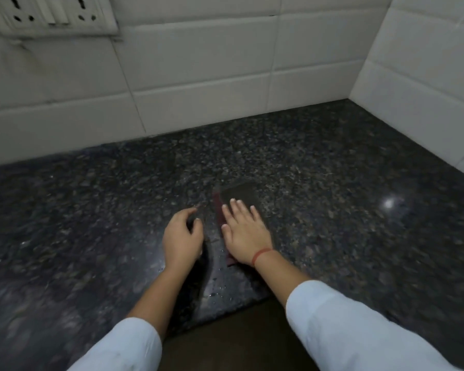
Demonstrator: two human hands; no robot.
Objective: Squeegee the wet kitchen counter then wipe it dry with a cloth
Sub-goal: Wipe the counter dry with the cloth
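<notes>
A dark folded cloth (240, 193) with a red edge lies on the black speckled granite counter (332, 183), near its front edge. My right hand (243, 231) rests flat on the cloth with straight fingers, covering its near half. My left hand (182, 234) sits just left of the cloth with loosely curled fingers pointing at the counter, and I see nothing in it. Small water droplets (217, 266) glisten on the stone between my wrists. No squeegee is in view.
White wall tiles (198, 76) close the counter at the back and on the right, forming a corner at the far right. A switch and socket plate (51, 14) sits on the wall at upper left. The counter's front edge (225, 314) runs just below my wrists.
</notes>
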